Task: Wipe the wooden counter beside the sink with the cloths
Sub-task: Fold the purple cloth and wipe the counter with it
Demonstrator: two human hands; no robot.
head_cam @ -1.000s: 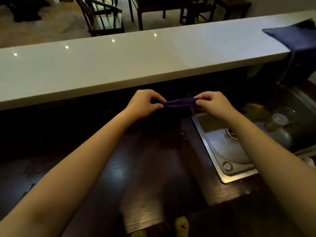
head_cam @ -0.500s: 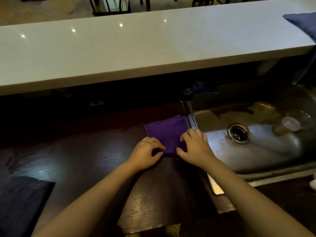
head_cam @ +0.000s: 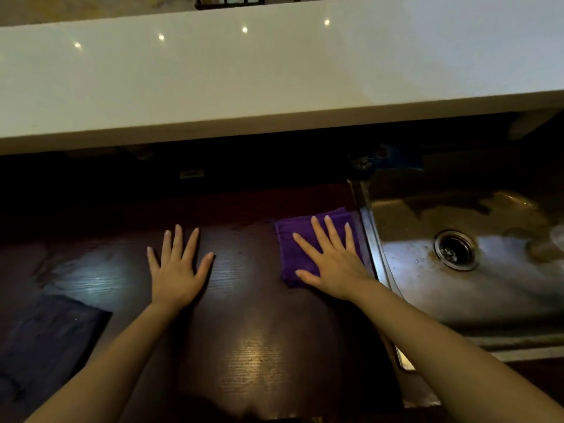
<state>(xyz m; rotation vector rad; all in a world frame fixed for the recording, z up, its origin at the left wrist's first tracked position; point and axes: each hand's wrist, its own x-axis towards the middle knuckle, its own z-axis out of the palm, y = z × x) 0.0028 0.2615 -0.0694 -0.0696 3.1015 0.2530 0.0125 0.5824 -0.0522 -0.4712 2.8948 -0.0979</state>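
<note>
A folded purple cloth (head_cam: pixel 300 239) lies flat on the dark wooden counter (head_cam: pixel 250 346), close against the left rim of the steel sink (head_cam: pixel 488 288). My right hand (head_cam: pixel 331 259) rests flat on this cloth, fingers spread, palm down. My left hand (head_cam: pixel 177 267) lies flat on the bare wood to the left of the cloth, fingers spread, holding nothing. A dark blue cloth (head_cam: pixel 45 340) lies on the counter at the near left.
A white raised bar top (head_cam: pixel 274 74) runs across above the counter and overhangs its dark back edge. The sink has a round drain (head_cam: pixel 456 250). Wet glare shows on the wood between my arms.
Both hands let go of the purple cloth's near edge. My right hand now presses flat on it; my left hand moved left onto bare wood. The view tilted further down.
</note>
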